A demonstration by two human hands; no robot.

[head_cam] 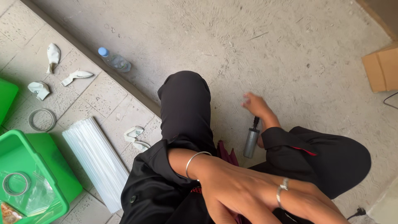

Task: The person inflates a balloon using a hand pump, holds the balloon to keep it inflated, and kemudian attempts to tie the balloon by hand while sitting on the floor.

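Note:
My right hand (257, 105) reaches down to the rough concrete floor (265, 45) ahead of me. It is blurred, and nothing shows in its fingers. A grey cylinder with a black tip (251, 142) sits right beside its wrist, next to the black sleeve. My left hand (248, 195) lies low in the foreground with fingers spread over my black clothing, a ring on one finger and a thin silver bangle (195, 159) on the wrist. It holds nothing, and its fingertips are cut off by the frame. My bent knee in black trousers (184, 99) rises between the hands.
On the tiled strip at left lie a clear water bottle (115, 61), several limp white balloons (53, 56), a tape ring (41, 119), a long pack of white sticks (97, 161) and green bins (33, 182). A cardboard box (381, 68) sits at right.

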